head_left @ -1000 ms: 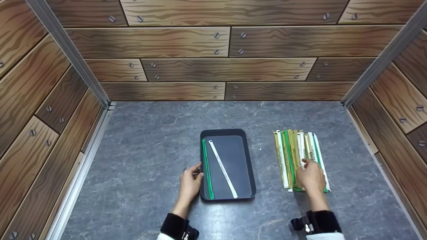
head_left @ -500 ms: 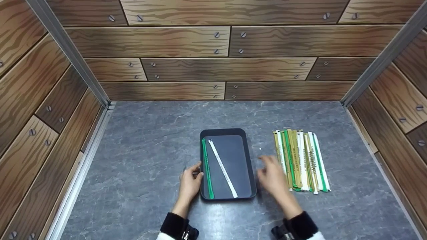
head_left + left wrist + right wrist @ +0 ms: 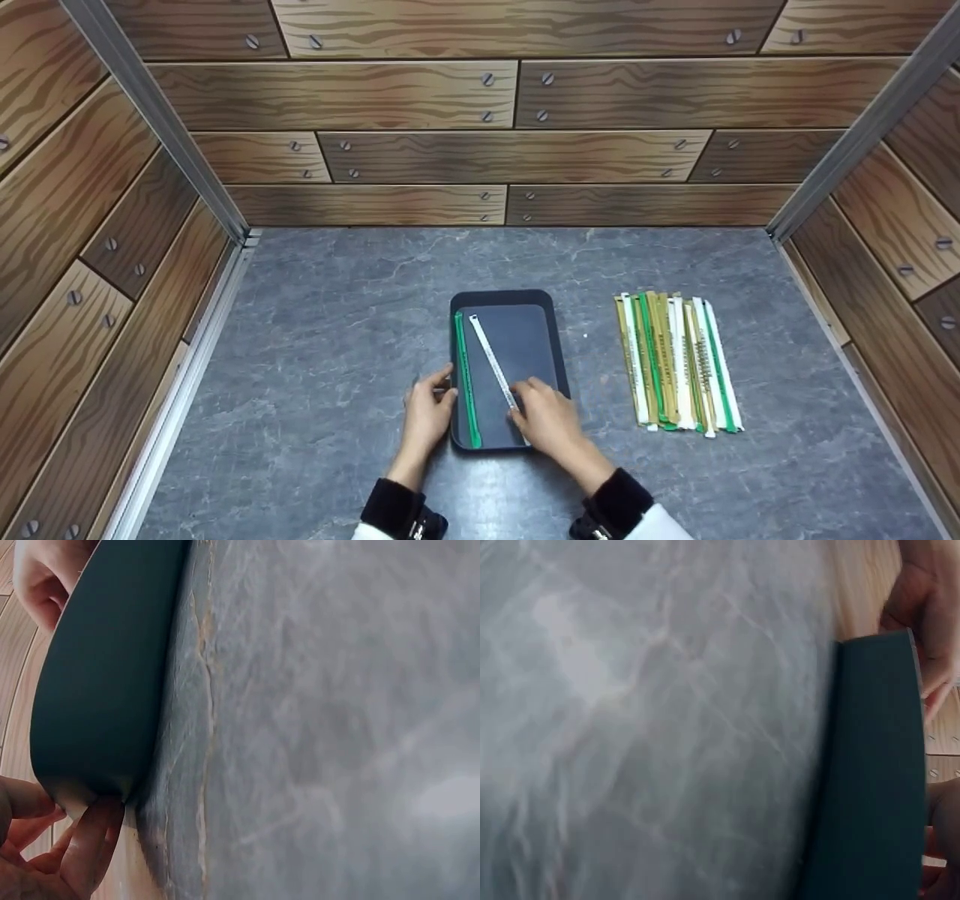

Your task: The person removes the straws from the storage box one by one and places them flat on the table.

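Observation:
A white wrapped straw [image 3: 489,352] lies slanted in the dark tray [image 3: 559,352], and a green wrapped straw [image 3: 466,382] runs along the tray's left wall. My right hand [image 3: 551,420] is over the tray's near right part, thumb and fingertips pinching the white straw towards its near end, which the hand hides. At the tray's left side my left hand [image 3: 427,409] touches the outer wall. In the left wrist view the fingers [image 3: 94,840] of the left hand meet that wall close to the table. The right wrist view shows the tray's outer wall [image 3: 870,765] with parts of both hands behind it.
To the right of the tray lies a row of green, white and gold wrapped straws [image 3: 679,360] side by side. A tiny white speck [image 3: 585,335] is on the grey marbled table [image 3: 337,315]. Wood-patterned walls [image 3: 420,157] enclose the back and sides.
My right hand has left the row of straws and moved left across the tray's right rim to the white straw. The left hand and the tray have stayed in place.

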### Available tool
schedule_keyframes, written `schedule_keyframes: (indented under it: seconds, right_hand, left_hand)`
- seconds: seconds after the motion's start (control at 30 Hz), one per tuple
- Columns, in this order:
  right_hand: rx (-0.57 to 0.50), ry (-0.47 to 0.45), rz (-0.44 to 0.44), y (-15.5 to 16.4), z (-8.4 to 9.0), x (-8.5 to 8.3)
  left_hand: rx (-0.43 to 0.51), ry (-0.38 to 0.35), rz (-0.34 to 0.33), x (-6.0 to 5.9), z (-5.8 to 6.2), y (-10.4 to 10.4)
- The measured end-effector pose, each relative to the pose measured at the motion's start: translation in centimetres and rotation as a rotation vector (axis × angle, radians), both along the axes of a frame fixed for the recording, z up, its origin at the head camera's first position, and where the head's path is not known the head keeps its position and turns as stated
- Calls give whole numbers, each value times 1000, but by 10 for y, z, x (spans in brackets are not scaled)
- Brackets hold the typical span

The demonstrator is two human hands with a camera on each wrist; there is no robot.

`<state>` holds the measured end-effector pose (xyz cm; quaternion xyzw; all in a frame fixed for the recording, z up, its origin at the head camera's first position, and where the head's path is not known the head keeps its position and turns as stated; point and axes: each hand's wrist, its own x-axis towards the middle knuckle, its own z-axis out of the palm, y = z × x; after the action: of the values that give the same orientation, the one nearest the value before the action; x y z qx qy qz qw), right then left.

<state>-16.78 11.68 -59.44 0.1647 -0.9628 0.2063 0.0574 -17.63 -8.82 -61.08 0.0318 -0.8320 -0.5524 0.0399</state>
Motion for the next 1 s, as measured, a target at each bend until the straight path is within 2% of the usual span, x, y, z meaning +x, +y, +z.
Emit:
schedule_keyframes:
  seconds: [0.17, 0.43, 1.0]
  right_hand:
    - [36, -1, -39, -4, -7, -1]
    - [40, 78, -63, -3, -11, -2]
    - [-18, 2, -68, 6, -5, -3]
  left_hand:
    - [0, 0, 3, 0, 0, 0]
    - [-17, 5, 2, 0, 0, 0]
    - [-21, 12, 15, -1, -2, 1]
